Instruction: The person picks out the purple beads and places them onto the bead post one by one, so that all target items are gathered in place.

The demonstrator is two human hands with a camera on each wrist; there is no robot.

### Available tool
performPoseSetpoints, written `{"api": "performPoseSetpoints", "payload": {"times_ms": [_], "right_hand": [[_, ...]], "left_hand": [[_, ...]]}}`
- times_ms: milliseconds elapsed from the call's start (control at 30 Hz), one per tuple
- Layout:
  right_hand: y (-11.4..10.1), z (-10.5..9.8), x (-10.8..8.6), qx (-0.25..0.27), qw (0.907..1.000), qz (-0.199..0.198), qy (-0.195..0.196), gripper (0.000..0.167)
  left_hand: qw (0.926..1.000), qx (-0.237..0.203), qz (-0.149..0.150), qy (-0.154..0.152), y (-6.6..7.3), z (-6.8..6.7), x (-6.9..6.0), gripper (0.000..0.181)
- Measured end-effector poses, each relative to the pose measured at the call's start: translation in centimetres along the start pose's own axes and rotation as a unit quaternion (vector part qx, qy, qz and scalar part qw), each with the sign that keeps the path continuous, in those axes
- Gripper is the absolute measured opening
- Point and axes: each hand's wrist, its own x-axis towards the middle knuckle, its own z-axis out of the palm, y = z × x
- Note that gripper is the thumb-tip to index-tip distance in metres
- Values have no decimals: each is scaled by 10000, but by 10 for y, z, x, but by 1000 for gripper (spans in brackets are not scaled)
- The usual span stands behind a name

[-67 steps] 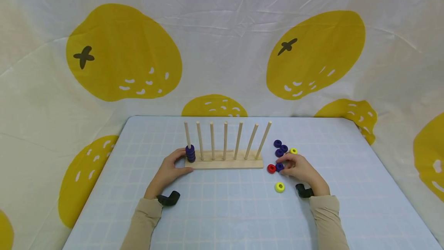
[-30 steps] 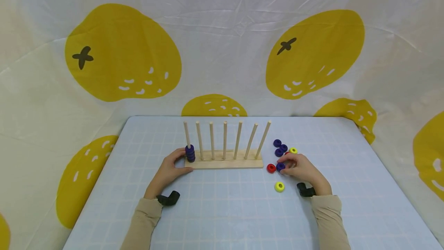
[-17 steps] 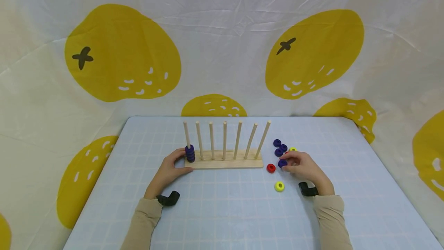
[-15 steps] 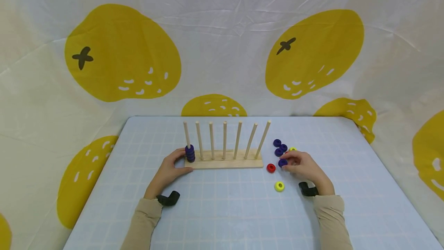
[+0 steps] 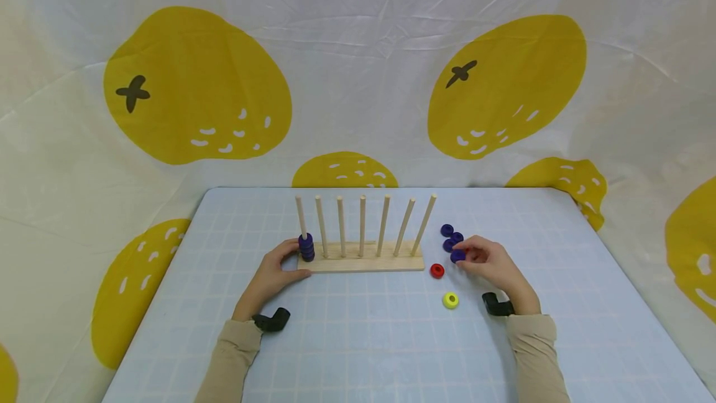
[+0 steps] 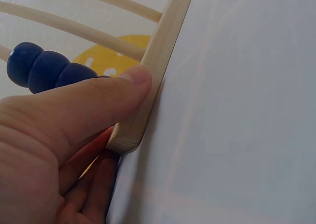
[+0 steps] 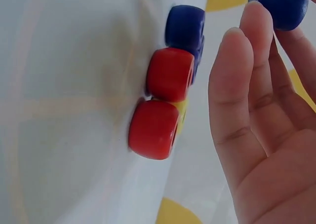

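In the head view a wooden peg rack [image 5: 363, 264] stands on the table, a row of upright pegs along it. Several dark blue beads [image 5: 306, 247] are stacked on its leftmost peg. My left hand [image 5: 278, 272] grips the rack's left end; the left wrist view has the thumb on the base [image 6: 153, 81] and the fingers behind. To the right of the rack, my right hand [image 5: 492, 264] pinches one dark blue bead [image 5: 457, 256], seen at the top edge of the right wrist view [image 7: 284, 7]. That view shows this bead raised off the table.
Three loose blue beads [image 5: 447, 230] lie behind the right hand. One red bead [image 5: 437, 271] and one yellow bead [image 5: 450, 300] lie nearer me. Two red beads [image 7: 154, 129] and part of a yellow bead [image 7: 180, 115] show beside the right hand in its wrist view.
My right hand has picked up the blue bead from beside the red one and moved it slightly away from me and to the right. The left hand and rack have stayed still.
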Motion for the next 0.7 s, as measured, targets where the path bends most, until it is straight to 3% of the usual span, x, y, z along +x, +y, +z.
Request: {"api": "performPoseSetpoints", "payload": {"times_ms": [267, 500, 700], "right_hand": [[-8, -2, -2, 76, 9995, -239, 204, 30], [-9, -3, 0, -50, 9986, -423, 309, 29], [-15, -4, 0, 42, 9966, -720, 408, 29]], "left_hand": [[10000, -10, 16, -38, 0, 0, 1, 52], [10000, -25, 46, 42, -40, 6, 7, 57], [9997, -35, 223, 18, -47, 6, 9, 55]]}}
